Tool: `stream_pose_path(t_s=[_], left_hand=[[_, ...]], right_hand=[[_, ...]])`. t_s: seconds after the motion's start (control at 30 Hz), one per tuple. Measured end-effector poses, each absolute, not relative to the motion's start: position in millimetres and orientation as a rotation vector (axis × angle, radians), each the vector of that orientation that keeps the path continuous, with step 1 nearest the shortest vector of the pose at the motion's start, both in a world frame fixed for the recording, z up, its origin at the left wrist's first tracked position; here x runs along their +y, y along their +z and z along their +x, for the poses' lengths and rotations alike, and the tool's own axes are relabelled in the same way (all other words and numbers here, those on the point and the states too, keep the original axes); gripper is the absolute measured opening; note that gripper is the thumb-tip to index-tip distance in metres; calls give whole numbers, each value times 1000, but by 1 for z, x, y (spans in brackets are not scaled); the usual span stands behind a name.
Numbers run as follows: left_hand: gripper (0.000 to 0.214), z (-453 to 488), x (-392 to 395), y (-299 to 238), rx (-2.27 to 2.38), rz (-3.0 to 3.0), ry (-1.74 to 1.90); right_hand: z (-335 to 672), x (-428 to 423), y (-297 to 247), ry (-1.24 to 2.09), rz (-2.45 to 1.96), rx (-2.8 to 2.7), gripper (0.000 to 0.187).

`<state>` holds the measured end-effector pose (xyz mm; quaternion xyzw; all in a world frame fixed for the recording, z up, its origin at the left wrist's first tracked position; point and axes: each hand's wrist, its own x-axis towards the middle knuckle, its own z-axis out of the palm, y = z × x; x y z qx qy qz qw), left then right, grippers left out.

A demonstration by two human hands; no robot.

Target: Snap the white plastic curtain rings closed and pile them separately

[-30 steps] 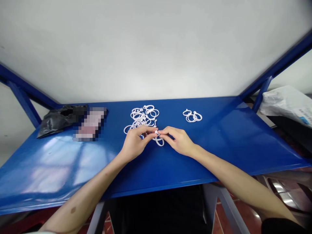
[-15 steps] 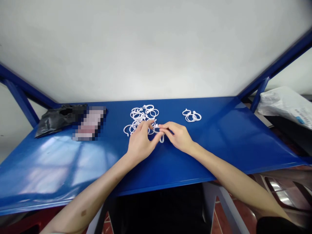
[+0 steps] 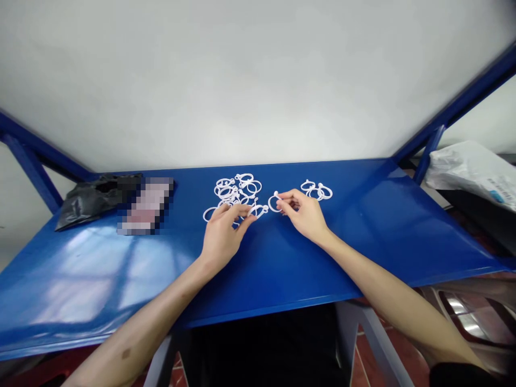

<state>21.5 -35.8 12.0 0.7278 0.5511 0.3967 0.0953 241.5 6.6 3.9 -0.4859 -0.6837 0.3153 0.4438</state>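
Note:
On the blue table [image 3: 363,236] lies a heap of several white plastic rings [image 3: 236,188]. My left hand [image 3: 221,236] rests at the near edge of that heap, its fingers closed around a white ring [image 3: 258,210]. My right hand [image 3: 304,212] pinches another single white ring [image 3: 275,202] just above the table, between the heap and a small group of white rings [image 3: 317,191] lying to the right.
A crumpled black bag [image 3: 91,196] and a blurred flat object [image 3: 145,207] lie at the back left. Blue frame struts [image 3: 427,148] rise at both back corners. A white plastic bag [image 3: 471,172] sits beyond the right edge. A white wall stands behind the table.
My hands, joined on one ring before, have parted. The right hand has carried a ring rightward toward the small group; the left hand has stayed by the heap, holding another ring.

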Motion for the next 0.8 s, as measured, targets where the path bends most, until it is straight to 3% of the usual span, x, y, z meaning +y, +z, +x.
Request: stream_pose_path(t_s=[0.17, 0.33, 0.4, 0.47, 0.63, 0.8], left_hand=[[13, 14, -29, 15, 1648, 2020, 1220], [14, 14, -29, 18, 1568, 1896, 1240], [13, 15, -30, 19, 1526, 1924, 1278], [12, 16, -31, 18, 1476, 2067, 1341], [11, 17, -32, 12, 1229, 2728, 1413], [4, 19, -34, 13, 1069, 2995, 1415]], right_hand=[[275, 34, 2, 431, -1419, -1795, 17], [303, 45, 9, -105, -1637, -1901, 29], [299, 39, 15, -154, -1605, -1885, 31], [285, 27, 22, 65, -1475, -1898, 27], [233, -14, 23, 1107, -1112, -1764, 29], [215, -25, 8, 1152, -1089, -1699, 23]])
